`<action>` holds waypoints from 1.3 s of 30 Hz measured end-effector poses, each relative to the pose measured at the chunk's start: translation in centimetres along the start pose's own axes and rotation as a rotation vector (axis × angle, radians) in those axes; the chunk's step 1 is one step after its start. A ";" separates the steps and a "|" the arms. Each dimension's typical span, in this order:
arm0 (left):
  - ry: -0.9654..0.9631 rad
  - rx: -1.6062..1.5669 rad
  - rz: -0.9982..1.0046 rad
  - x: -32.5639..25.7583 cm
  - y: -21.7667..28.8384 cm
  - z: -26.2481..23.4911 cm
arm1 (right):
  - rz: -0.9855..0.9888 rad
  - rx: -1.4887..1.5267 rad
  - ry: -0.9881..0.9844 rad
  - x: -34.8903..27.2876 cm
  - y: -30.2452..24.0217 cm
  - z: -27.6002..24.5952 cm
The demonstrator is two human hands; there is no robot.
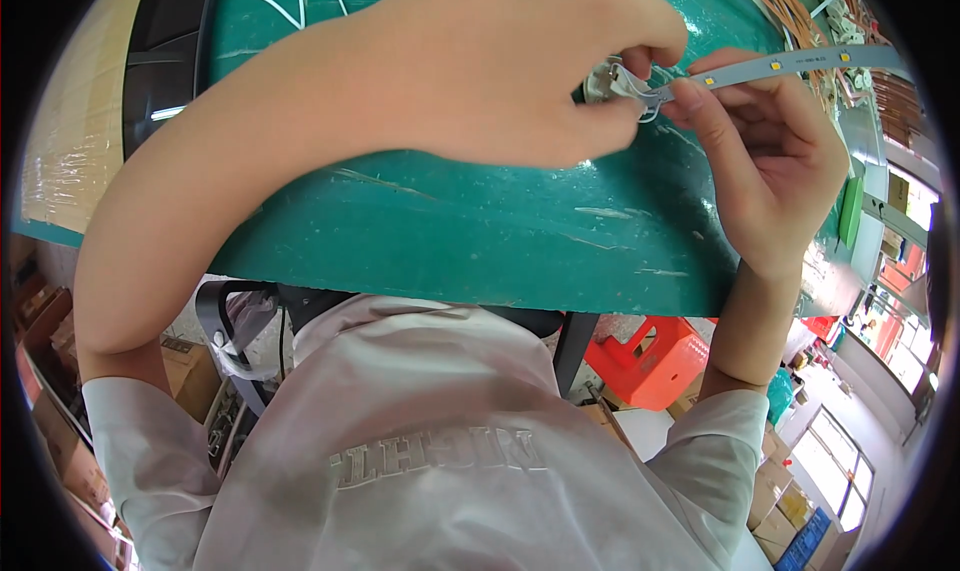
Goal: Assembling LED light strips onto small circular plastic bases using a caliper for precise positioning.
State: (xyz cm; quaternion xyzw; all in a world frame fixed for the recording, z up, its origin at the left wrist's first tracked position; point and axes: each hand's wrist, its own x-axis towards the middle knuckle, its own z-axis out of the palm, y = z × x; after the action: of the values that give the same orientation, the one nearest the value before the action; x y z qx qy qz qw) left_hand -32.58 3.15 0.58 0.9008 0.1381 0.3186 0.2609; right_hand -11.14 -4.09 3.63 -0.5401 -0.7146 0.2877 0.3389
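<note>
My left hand reaches across the table from the left, its fingers pinched around a small, crumpled, whitish piece with a dark part beside it; its exact kind is not clear. My right hand pinches an LED strip between thumb and fingers close to the strip's left end. That end meets the whitish piece between the two hands, where a thin white loop of wire shows. From there the pale strip, dotted with yellow LEDs, runs off to the far right.
A green table top lies beneath both hands. White wires rest at the far left. Copper-coloured strips and small parts crowd the far right, with a green object at the right edge. Below the table stands a red stool.
</note>
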 end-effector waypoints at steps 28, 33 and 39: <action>-0.120 -0.100 -0.033 -0.7 -0.3 -1.3 | -0.226 -0.027 0.047 -0.2 1.1 0.9; -0.111 -0.112 -0.037 -0.5 -0.3 -1.4 | -0.218 -0.029 0.037 0.2 1.1 0.8; -0.086 -0.068 -0.016 -0.7 0.0 -1.1 | -0.220 -0.036 0.046 0.2 1.1 0.7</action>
State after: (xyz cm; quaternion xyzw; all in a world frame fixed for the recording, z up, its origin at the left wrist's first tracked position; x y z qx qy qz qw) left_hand -33.81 3.32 0.93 0.9032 0.1228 0.2819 0.2993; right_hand -11.14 -3.67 2.39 -0.4707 -0.7668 0.2234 0.3749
